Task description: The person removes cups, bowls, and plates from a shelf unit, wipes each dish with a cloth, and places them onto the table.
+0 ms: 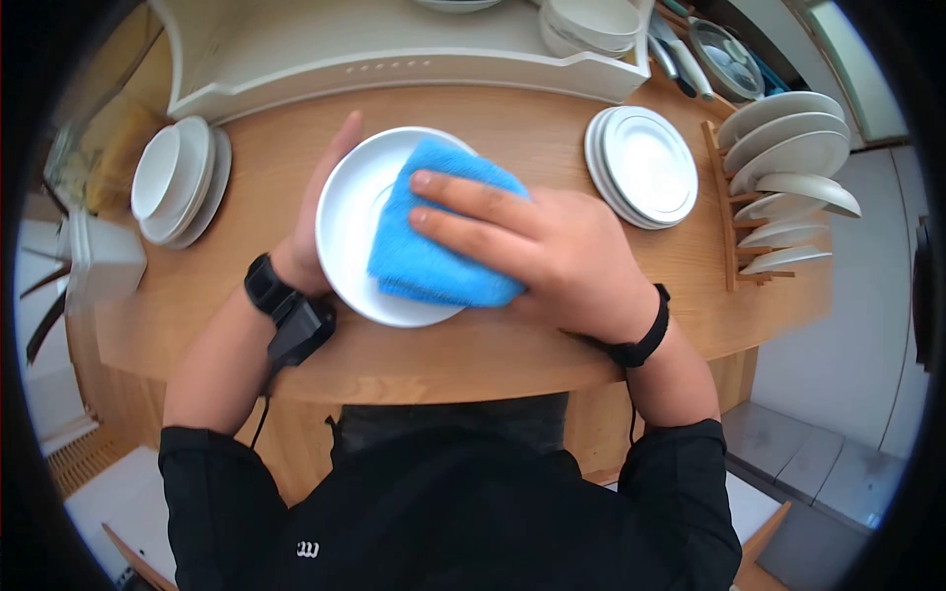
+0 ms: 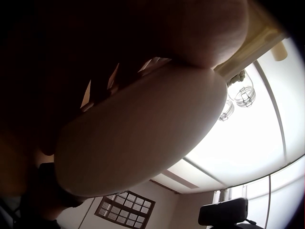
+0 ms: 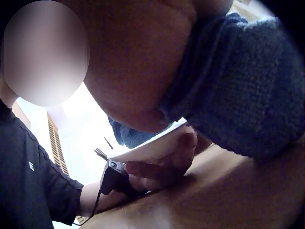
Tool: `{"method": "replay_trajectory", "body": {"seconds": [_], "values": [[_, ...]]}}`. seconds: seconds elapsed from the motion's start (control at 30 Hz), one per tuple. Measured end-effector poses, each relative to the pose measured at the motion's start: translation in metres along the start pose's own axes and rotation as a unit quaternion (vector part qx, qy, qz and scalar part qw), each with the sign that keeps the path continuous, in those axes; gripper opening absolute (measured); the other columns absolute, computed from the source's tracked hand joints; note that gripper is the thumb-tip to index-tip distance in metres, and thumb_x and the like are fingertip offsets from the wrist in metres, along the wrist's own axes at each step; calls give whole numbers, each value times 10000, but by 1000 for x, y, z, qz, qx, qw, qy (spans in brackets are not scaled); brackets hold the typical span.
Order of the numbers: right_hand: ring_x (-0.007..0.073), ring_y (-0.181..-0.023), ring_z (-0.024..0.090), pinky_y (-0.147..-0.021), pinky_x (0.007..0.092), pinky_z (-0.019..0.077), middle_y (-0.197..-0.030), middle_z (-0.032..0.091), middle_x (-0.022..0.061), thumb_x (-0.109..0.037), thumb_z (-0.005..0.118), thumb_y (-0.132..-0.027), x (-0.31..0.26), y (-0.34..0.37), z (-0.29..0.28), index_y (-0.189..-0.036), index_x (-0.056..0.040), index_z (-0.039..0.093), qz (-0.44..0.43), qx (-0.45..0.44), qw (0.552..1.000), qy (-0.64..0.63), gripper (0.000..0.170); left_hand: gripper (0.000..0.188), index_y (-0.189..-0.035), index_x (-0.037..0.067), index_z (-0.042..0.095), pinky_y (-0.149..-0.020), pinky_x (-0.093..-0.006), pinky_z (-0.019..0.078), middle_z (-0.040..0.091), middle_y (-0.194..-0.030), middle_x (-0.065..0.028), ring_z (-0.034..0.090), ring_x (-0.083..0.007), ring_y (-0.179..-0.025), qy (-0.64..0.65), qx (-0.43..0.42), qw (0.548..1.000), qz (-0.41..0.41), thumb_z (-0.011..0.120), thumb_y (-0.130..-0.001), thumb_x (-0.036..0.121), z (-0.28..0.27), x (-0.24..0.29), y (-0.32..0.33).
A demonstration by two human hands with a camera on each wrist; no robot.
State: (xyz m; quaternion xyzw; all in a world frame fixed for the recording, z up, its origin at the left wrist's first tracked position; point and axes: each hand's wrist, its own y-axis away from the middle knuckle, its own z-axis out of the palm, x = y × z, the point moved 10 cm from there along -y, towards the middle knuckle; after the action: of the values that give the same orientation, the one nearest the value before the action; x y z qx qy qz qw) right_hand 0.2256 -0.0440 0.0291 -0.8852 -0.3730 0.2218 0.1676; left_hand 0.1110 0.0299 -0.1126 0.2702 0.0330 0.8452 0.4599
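Note:
A white plate [image 1: 347, 222] with a raised rim is tilted in my left hand [image 1: 305, 236], which grips its left side with the thumb along the rim. From below, in the right wrist view, the fingers [image 3: 164, 167] support its underside. My right hand [image 1: 576, 256] holds a folded blue cloth [image 1: 443, 261] against the plate's inner face, two fingers stretched across it and the thumb hidden. Thick folds of the cloth [image 3: 248, 86] hang near the right wrist camera. The plate's underside [image 2: 138, 133] fills the middle of the left wrist view.
Stacked white plates [image 1: 650, 163] sit on the wooden table [image 1: 473, 355] to the right, beside a wooden rack [image 1: 731, 227] of dishes. White bowls and plates [image 1: 182, 182] are stacked at left. A white shelf [image 1: 394, 74] with bowls [image 1: 591, 28] spans the back.

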Motion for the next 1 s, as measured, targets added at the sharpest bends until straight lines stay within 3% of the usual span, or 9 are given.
{"method": "replay_trajectory", "body": {"seconds": [0.07,0.13,0.23,0.37,0.53,0.67,0.8,0.93,1.0], "values": [[241,-847,742,-687,342,605,-1508,656,-46,-111,839,-788,0,3,4,-1404,-233,680,12,-18,1000,-8,648,865,-1512,4,562,-1151,-506,552,635,-1487,-231,674,-370,-1310,18,-73,997,-8,394,-1084,737,7,-3,-1],[314,-1047,766,-860,397,645,-1455,703,53,-58,845,-775,3,0,4,-1370,-165,737,38,-36,998,-24,614,804,-1411,30,640,-1064,-398,599,724,-1343,-166,731,-254,-1191,-82,-16,996,18,389,-1097,726,18,-2,2],[320,-1084,760,-889,402,641,-1452,703,71,-31,825,-800,0,-3,4,-1380,-155,733,45,-35,997,-44,600,866,-1526,31,549,-1135,-502,574,633,-1488,-216,676,-341,-1316,-121,-3,993,4,329,-1093,747,11,-5,-3],[352,-1167,736,-951,409,630,-1475,689,93,11,793,-807,5,-5,9,-1411,-151,718,82,-41,992,-85,630,880,-1522,38,553,-1144,-499,566,631,-1491,-207,677,-340,-1314,-130,-12,991,1,295,-1092,761,13,-10,-7],[339,-1169,733,-943,414,627,-1512,664,64,-20,793,-784,3,-17,18,-1454,-195,681,91,-62,989,-101,701,783,-1353,36,666,-1053,-398,588,745,-1298,-145,731,-266,-1164,-48,-2,998,37,361,-1105,714,18,1,-2],[315,-1119,752,-907,411,627,-1472,695,42,-17,786,-781,-8,-17,8,-1381,-211,738,54,-97,982,-150,632,775,-1400,28,651,-1095,-444,566,724,-1355,-177,713,-312,-1212,19,-83,996,13,371,-1111,691,25,0,-1],[321,-1058,763,-864,393,623,-1458,707,-1,38,746,-779,16,-15,5,-1388,-186,737,94,-111,988,51,649,783,-1412,39,649,-1083,-441,570,722,-1373,-147,711,-295,-1216,-17,-59,997,52,379,-1104,707,21,10,-2],[352,-1067,752,-864,429,623,-1556,628,54,26,708,-832,7,-15,15,-1504,-188,641,81,-119,989,17,709,740,-1306,58,699,-1078,-426,569,761,-1284,-132,724,-260,-1176,32,-203,978,-13,389,-1105,698,31,2,-10],[395,-1207,711,-960,444,609,-1573,603,117,18,702,-847,3,-14,15,-1528,-173,622,59,-132,989,-28,711,710,-1323,61,691,-1098,-417,556,760,-1305,-111,734,-249,-1152,-71,-95,993,7,390,-1118,671,24,0,-7]]}}
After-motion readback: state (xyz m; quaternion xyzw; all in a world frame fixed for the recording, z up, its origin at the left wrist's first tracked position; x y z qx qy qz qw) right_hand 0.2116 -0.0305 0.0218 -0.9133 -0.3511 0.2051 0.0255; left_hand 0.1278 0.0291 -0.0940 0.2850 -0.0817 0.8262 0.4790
